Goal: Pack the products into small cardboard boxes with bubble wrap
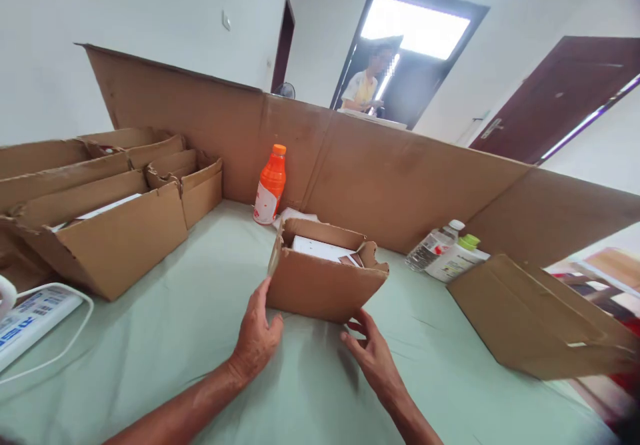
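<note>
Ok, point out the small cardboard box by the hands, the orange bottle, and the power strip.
small cardboard box [320,288], head view, on its front wall.
orange bottle [271,185], head view, on the middle of its body.
power strip [31,320], head view, on its white top face.

Both hands, left [257,338] and right [373,355], touch a small open cardboard box [320,285] on the green table [200,338].

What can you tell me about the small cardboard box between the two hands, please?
The small cardboard box is plain brown corrugated card, open-topped, with torn, uneven flap edges. It stands upright on the pale green table cover, near the middle. White paper and a brownish piece show inside. The left hand touches its lower left corner; the right hand has fingertips at its lower right edge.
</note>
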The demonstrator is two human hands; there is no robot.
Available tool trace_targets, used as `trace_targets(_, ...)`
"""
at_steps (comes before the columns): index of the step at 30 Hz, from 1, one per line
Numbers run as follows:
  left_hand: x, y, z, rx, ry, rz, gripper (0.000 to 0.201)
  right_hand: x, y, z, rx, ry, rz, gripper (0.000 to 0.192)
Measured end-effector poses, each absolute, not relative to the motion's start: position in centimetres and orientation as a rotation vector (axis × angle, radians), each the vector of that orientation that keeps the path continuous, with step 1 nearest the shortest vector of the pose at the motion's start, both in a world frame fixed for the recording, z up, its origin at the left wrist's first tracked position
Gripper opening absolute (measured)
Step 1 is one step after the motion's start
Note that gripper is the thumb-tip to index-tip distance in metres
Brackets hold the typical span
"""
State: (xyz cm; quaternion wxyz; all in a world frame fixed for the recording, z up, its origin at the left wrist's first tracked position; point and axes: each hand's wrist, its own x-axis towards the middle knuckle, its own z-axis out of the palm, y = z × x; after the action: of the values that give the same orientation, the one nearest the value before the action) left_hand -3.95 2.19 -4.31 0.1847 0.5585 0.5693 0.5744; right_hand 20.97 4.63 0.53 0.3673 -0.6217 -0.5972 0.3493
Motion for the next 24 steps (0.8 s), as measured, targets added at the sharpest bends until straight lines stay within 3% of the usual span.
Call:
trace_targets(7,-3.1,-7.2,-6.9,1.724,1.497,1.46,0.099,19.8,6.1,-0.6,-1.438,-1.516,1.012,0.07)
trace_targets(13,-4.1,-7.6,-7.9,1.585,1.656,1.474,0.11,12.2,11.0,-1.2,-1.233,-1.639,1.101,0.074)
trace_targets(24,-11.5,0.7,-5.4,1.44,1.775,1.586,0.078,-4.2,18.6,-4.1,-0.933,-1.917,1.065,0.081)
